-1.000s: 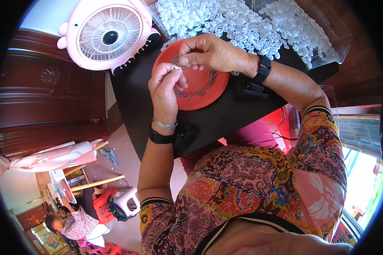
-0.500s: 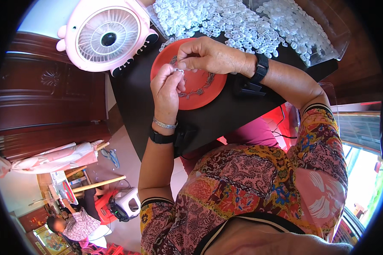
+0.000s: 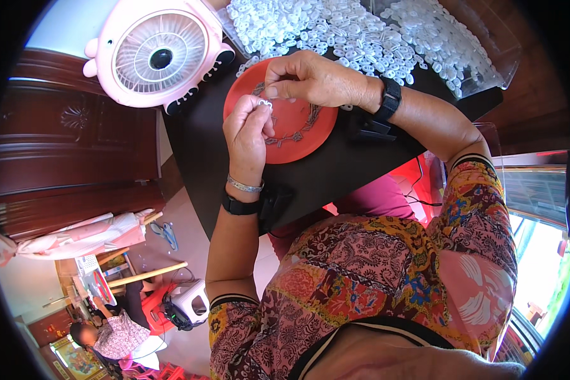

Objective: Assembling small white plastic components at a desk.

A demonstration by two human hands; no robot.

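Above a round red plate, my left hand pinches a small white plastic piece between thumb and forefinger. Close beside it on the right, my right hand has thumb and forefinger pressed together near that piece. Whatever those right fingertips hold, if anything, is too small to make out. Small grey pieces lie in a loose ring on the plate; my hands hide part of it.
Many small white oval plastic pieces are heaped at the far side of the dark table, some in a clear tray. A pink fan stands far left. Another person sits in the room at lower left.
My right hand has shifted very slightly, its fingertips now a little farther from the white piece. My left hand stays nearly still, with the piece still pinched.
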